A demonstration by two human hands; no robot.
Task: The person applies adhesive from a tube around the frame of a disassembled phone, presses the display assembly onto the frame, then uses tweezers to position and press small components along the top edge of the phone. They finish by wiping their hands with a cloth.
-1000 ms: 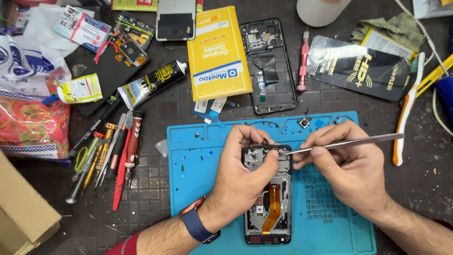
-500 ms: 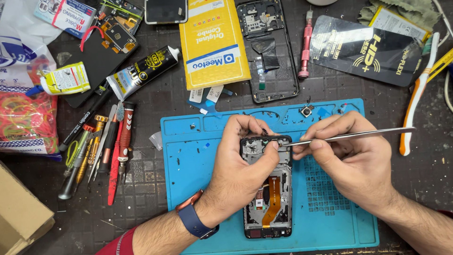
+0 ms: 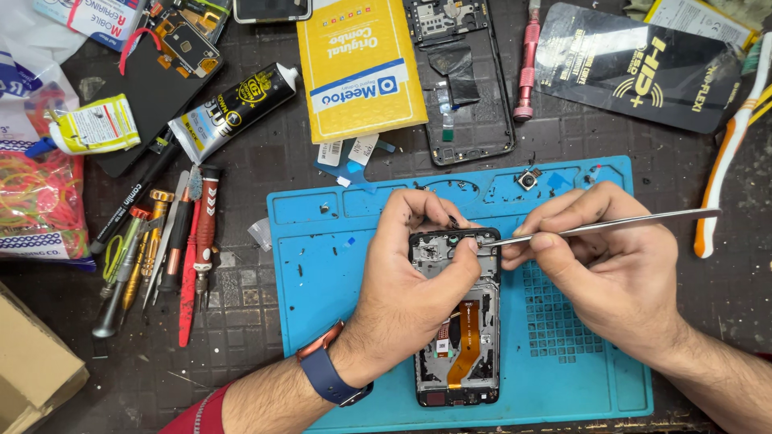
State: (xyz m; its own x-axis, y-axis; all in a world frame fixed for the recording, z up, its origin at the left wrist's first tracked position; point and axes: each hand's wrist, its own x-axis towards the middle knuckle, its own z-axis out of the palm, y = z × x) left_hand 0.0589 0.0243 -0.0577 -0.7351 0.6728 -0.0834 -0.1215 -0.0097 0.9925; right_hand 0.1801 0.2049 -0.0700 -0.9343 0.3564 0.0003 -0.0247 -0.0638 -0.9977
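At the centre of the frame, an opened phone (image 3: 456,321) lies on a blue repair mat (image 3: 322,281), back cover off, orange flex cable exposed. The left hand (image 3: 410,273) curls closed around its upper end, thumb pressing. The right hand (image 3: 611,265) pinches a thin metal spudger (image 3: 611,225), tip at the phone's top edge. Disassembly looks partway; the board remains seated. A removed back cover (image 3: 462,80) lies at top centre, screwdrivers (image 3: 173,241) at left.

My dark, tiled workbench (image 3: 265,161), crowded.

On it lie my blue repair mat (image 3: 338,265), a yellow box (image 3: 358,68), a black glue tube (image 3: 229,108), a row of screwdrivers (image 3: 173,249), a phone back shell (image 3: 462,76) and a cardboard box (image 3: 32,378).
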